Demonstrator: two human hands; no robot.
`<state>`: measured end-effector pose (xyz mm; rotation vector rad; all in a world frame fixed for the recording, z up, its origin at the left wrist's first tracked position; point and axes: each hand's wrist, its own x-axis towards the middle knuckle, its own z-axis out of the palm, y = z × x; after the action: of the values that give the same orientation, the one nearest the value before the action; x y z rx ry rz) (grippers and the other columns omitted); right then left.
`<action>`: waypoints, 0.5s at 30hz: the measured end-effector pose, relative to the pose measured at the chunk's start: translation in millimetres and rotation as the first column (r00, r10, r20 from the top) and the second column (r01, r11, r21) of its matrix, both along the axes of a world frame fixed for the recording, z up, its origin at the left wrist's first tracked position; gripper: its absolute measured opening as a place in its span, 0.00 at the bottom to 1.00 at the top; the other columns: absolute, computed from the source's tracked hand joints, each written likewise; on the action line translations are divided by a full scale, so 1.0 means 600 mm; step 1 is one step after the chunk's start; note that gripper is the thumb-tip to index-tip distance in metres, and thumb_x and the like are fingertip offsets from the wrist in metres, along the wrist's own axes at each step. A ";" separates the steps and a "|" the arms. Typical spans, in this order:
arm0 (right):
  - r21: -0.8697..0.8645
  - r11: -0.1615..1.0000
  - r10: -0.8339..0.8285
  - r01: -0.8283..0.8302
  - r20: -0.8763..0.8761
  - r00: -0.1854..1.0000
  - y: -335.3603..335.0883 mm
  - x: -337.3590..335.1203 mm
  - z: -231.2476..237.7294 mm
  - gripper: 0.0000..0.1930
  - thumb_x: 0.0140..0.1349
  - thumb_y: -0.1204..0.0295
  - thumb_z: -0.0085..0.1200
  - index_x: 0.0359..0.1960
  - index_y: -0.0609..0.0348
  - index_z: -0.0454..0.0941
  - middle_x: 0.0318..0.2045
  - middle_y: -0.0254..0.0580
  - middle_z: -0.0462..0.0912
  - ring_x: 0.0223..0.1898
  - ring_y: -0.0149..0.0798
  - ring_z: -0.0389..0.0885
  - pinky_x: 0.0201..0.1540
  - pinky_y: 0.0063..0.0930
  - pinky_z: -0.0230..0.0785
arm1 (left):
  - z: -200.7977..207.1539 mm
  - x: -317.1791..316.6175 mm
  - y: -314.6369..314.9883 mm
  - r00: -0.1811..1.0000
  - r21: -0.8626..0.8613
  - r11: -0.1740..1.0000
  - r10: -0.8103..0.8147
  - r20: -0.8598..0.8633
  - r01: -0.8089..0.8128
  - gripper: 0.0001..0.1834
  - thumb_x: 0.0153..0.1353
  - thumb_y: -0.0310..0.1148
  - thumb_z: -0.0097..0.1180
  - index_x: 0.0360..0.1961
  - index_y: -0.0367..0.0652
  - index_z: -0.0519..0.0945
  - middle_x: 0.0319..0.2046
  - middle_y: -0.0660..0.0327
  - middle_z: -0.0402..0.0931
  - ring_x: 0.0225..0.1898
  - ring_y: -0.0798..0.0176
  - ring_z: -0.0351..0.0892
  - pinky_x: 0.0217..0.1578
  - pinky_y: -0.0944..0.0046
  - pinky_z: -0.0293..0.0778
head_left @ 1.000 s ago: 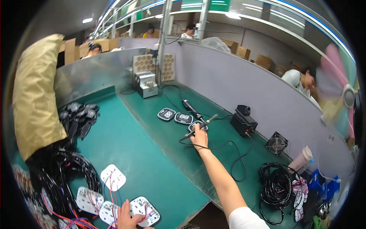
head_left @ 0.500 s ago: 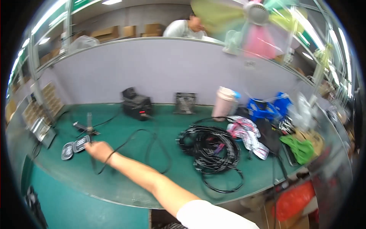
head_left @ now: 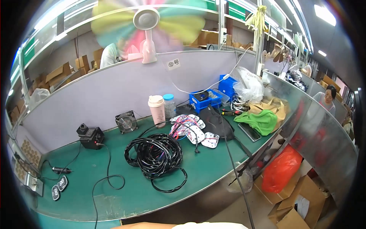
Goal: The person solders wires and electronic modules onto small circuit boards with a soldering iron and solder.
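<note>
Neither of my hands shows; only a strip of my bare forearm [head_left: 143, 226] and white sleeve [head_left: 209, 226] lies along the lower edge. Near the forearm, a black cord [head_left: 108, 168] runs from a black box with a red light [head_left: 91, 138], loops on the bench and leaves at the bottom. A large coil of black cable [head_left: 154, 156] lies mid-bench. Behind it are several white rounded pads [head_left: 196, 134] with red and blue wires. At the left lie two dark oval pads [head_left: 56, 193] with white markings and a black pen-shaped tool [head_left: 61, 170].
Along the divider stand a small square fan [head_left: 126, 122], a pink tumbler [head_left: 156, 111], a blue-lidded jar [head_left: 169, 107] and blue bins [head_left: 206, 101]. A green cloth [head_left: 259, 122] and phone [head_left: 249, 131] lie right. A red bag [head_left: 282, 170] and cartons [head_left: 301, 198] sit below. Two people are beyond the dividers.
The view has swung right. The hand that was by the oval pads, with a black cord across its wrist, is out of the picture; the pads still lie on the bench.
</note>
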<state>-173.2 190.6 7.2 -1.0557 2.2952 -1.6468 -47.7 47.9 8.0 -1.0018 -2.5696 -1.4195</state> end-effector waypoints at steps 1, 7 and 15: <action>-0.073 0.992 -0.108 0.103 -0.064 0.992 -0.033 -0.028 -0.053 0.07 0.59 0.65 0.43 0.34 0.49 0.71 0.26 0.47 0.78 0.27 0.49 0.74 0.29 0.44 0.64 | 0.003 0.001 0.000 1.000 0.006 1.000 -0.004 0.009 0.004 0.41 0.47 0.46 0.63 0.59 0.39 0.61 0.58 0.47 0.60 0.57 0.47 0.61 0.60 0.49 0.54; -0.112 0.966 -0.258 0.233 -0.484 0.836 -0.074 -0.054 -0.143 0.06 0.54 0.66 0.48 0.28 0.51 0.66 0.20 0.50 0.74 0.24 0.55 0.72 0.26 0.47 0.61 | -0.003 -0.005 0.028 0.999 0.097 0.995 -0.022 0.049 0.017 0.40 0.49 0.46 0.61 0.59 0.39 0.60 0.58 0.48 0.61 0.57 0.48 0.62 0.60 0.50 0.54; -0.276 0.952 -0.116 0.136 0.088 0.989 -0.029 0.070 -0.100 0.09 0.58 0.64 0.51 0.27 0.56 0.73 0.21 0.39 0.77 0.25 0.39 0.76 0.26 0.35 0.66 | -0.008 -0.021 0.018 0.991 0.185 0.982 0.003 0.137 -0.029 0.39 0.51 0.47 0.58 0.60 0.40 0.60 0.58 0.49 0.62 0.57 0.50 0.62 0.60 0.51 0.55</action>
<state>-131.3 173.2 -52.5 -0.8962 2.1691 -2.0738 -60.1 58.5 3.1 -0.8845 -2.4663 -1.7435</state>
